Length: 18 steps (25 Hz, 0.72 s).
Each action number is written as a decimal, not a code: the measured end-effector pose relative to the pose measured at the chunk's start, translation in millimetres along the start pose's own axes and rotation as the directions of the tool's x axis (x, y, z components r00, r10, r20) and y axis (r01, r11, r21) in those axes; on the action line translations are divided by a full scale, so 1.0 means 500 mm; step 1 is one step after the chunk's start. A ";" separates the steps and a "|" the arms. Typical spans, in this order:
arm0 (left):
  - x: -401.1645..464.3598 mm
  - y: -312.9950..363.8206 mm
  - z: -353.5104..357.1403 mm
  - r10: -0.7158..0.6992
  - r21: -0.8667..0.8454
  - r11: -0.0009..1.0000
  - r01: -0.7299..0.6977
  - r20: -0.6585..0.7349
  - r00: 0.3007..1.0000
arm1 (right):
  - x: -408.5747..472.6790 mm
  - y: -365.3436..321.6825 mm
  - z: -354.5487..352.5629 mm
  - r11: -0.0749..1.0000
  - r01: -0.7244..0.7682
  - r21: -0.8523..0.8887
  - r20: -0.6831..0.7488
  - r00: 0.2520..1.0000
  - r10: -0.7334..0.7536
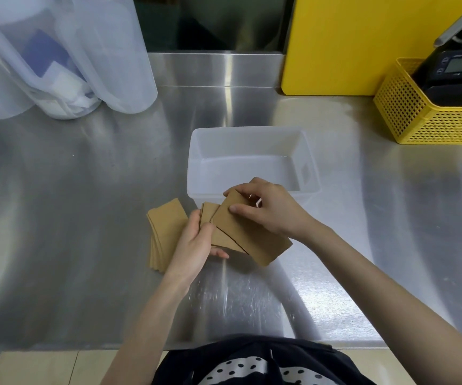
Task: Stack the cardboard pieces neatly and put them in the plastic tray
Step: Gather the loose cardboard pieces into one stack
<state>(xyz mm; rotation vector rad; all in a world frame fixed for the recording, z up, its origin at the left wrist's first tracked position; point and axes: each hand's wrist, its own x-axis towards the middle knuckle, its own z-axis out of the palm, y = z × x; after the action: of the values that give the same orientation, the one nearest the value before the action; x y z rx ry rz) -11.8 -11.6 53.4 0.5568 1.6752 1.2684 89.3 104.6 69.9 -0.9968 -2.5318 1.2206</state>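
Observation:
Both hands hold a small bundle of brown cardboard pieces [241, 234] just above the steel counter, in front of the tray. My left hand [193, 243] cups the bundle's left edge and underside. My right hand [266, 207] pinches the top piece at its far end, and this piece lies skewed over the others. A second pile of cardboard pieces [164, 232] lies fanned on the counter to the left, partly behind my left hand. The translucent white plastic tray [196, 162] stands just beyond, with nothing visible inside it.
Large translucent plastic jugs [107, 51] stand at the back left. A yellow perforated basket [407, 112] with a black device is at the back right, beside a yellow board [363, 43] leaning on the wall. The counter's front edge [85, 347] runs near my body.

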 end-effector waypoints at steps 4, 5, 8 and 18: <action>0.003 -0.007 0.008 0.039 0.052 0.998 -0.043 0.086 0.996 | 0.006 -0.002 0.006 0.996 0.033 -0.087 0.052 0.998 -0.028; 0.005 -0.010 0.008 0.053 0.066 0.996 -0.060 0.094 0.994 | 0.007 -0.005 0.008 0.995 0.044 -0.095 0.061 0.997 -0.038; 0.011 -0.017 0.009 0.065 0.101 0.992 -0.076 0.099 0.993 | 0.010 -0.010 0.014 0.991 0.067 -0.114 0.078 0.995 -0.058; 0.013 -0.024 -0.009 0.119 0.021 0.993 -0.119 -0.011 0.993 | -0.045 0.051 -0.009 0.993 -0.080 0.081 -0.013 0.997 0.081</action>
<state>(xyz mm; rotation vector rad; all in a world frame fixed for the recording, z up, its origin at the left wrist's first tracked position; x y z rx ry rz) -16.7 -13.1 40.2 0.6711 1.6872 1.3435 121.0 104.7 57.1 -1.0956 -2.4313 1.3192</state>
